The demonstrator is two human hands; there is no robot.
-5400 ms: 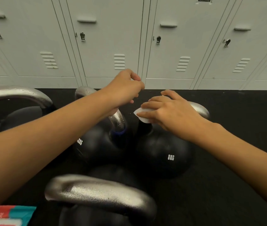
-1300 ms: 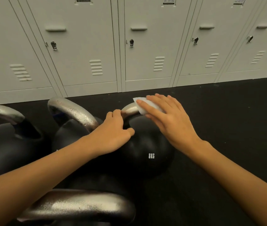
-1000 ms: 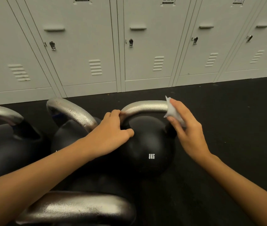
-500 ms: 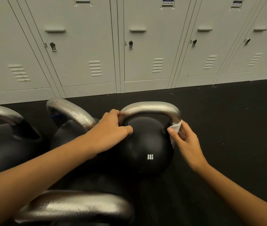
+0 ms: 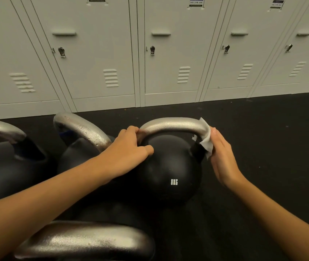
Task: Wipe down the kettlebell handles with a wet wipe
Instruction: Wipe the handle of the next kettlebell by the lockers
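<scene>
right hand (image 5: 223, 157) presses wet wipe (image 5: 205, 140) flat-fingered on handle (image 5: 172, 125) right bend, handle runs leftward from it; left hand (image 5: 129, 147) curls round left leg of 8KG kettlebell (image 5: 168, 176)

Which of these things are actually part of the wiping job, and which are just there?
Part of the job:
wet wipe
kettlebell
its handle
right hand
left hand
other kettlebells

Just there:
lockers
black floor
</scene>
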